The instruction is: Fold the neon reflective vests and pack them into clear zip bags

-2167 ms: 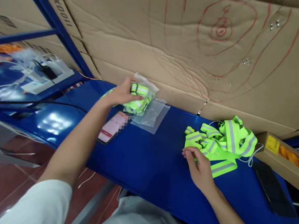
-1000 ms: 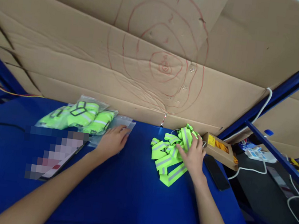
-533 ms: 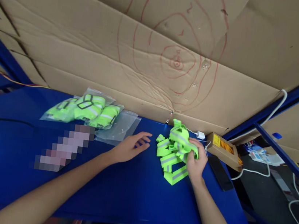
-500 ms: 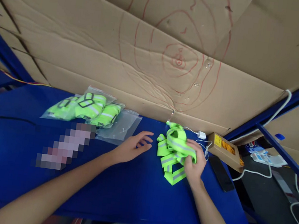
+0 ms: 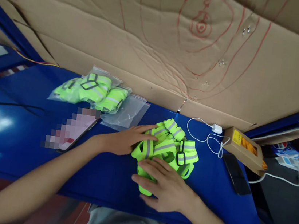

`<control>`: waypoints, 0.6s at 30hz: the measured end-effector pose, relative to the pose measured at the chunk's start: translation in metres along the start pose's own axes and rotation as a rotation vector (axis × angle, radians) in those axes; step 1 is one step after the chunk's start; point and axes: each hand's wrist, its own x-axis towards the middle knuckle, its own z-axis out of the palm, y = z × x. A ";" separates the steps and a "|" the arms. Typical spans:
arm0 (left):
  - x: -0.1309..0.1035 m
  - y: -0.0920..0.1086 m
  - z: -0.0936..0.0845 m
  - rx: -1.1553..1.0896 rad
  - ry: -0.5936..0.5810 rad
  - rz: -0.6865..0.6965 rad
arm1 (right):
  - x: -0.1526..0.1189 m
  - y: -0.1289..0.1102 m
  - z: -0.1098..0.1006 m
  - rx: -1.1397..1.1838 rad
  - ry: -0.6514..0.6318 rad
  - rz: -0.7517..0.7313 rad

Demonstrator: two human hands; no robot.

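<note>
A loose heap of neon-yellow reflective straps with grey stripes lies on the blue table. A black buckle shows on its right side. At the heap's left edge my left hand reaches in, fingers stretched and touching the straps, some fingertips hidden. My right hand rests over the near side of the heap, its fingers spread and covering part of the straps. Clear bags of similar folded straps lie behind my left hand, beside a flat clear zip bag.
A phone with a lit, pixelated screen lies at left. To the right are a white charger with cable, a dark phone and an open-windowed cardboard box. A cardboard wall with red rings stands behind.
My right hand has let go of the straps it gripped, and the heap now sits nearer and more to the left. My left hand has come up against it. The view has shifted downward.
</note>
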 end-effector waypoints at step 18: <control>0.014 0.038 0.033 -0.110 0.088 0.192 | -0.043 0.093 -0.025 -0.146 0.134 0.890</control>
